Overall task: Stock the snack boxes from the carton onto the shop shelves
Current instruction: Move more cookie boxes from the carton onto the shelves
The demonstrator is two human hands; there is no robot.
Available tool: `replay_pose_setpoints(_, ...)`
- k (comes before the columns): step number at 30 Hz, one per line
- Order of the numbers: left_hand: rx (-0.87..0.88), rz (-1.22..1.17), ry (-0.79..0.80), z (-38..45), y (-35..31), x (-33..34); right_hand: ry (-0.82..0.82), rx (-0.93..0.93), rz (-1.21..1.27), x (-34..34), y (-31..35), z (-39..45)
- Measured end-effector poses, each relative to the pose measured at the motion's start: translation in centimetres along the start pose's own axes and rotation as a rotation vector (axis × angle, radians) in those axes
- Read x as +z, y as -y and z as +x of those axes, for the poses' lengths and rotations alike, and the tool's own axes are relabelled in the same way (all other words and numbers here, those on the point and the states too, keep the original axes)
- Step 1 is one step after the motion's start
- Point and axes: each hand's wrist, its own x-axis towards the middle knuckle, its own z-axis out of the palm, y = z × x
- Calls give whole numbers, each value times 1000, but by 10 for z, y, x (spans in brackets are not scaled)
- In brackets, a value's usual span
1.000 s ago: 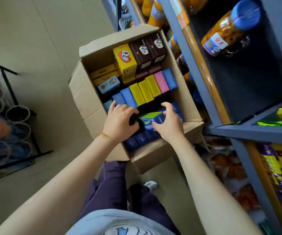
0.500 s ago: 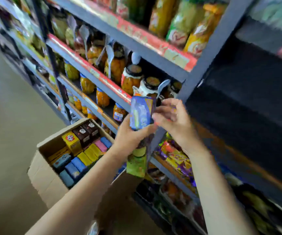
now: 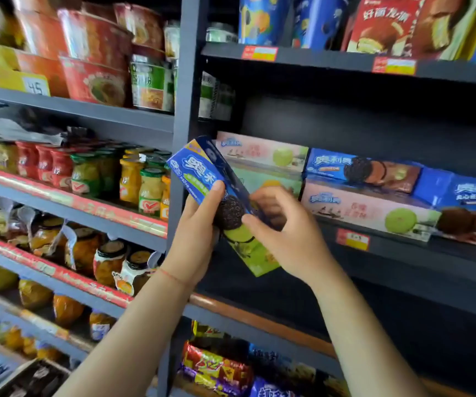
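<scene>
I hold a long blue-and-green cookie box (image 3: 199,173) tilted in front of the dark shelf (image 3: 402,253). My left hand (image 3: 196,233) grips its left side, thumb across the front. My right hand (image 3: 285,239) pinches the box's right edge near the middle. Behind it, stacked snack boxes (image 3: 359,193) in pink, green, blue and brown lie flat on the same shelf. A corner of the carton (image 3: 30,379) shows at the bottom left, blurred.
A grey upright post (image 3: 185,110) splits the shelving. Left bays hold jars of fruit (image 3: 133,181) and instant noodle bowls (image 3: 96,78). Snack packs (image 3: 385,24) stand on the shelf above, and bagged snacks (image 3: 216,371) lie below.
Both hands lifted the box out of the carton and raised it to the shelf with the stacked snack boxes. My view swung from the floor up to the shelving.
</scene>
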Motion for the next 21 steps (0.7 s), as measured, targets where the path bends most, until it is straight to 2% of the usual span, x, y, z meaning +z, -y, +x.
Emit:
replay_pose_setpoints(2, 65, 111, 2, 8, 2, 10, -75, -42, -110, -22, 7, 14)
replay_pose_setpoints(4, 169, 322, -38, 17, 9, 10, -135, -85, -230, -41, 11, 30)
replay_pose_setpoints(7, 474, 750, -44, 32, 23, -3, -168, -117, -420, -62, 15, 61)
replay_pose_setpoints(10, 758, 1167, 79, 52, 35, -14, -104, -58, -653, -70, 14, 96)
replay_pose_setpoints(14, 773, 1510, 163, 64, 44, -18, -10, 37, -732, -62, 2, 138)
replay_pose_setpoints(21, 789, 1571, 180, 67, 46, -21, 133, 62, -727, -49, -12, 178)
